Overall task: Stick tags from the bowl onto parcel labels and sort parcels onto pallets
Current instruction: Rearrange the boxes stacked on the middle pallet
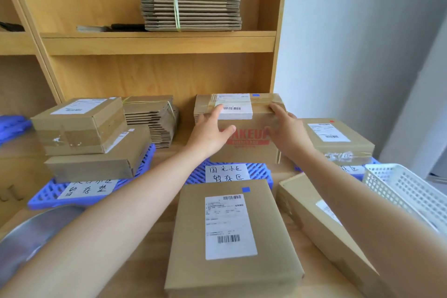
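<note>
My left grip and right grip lie spread, fingers straight, against the blue-tagged box on the middle pallet. On the table, a tagged parcel waits to be sorted. A second parcel shows no tag, so I judge the task partway done.

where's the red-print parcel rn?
Head view, centre: the red-print parcel stands on the middle blue pallet in front of the shelf unit, with the left hand and right hand touching its sides.
</note>
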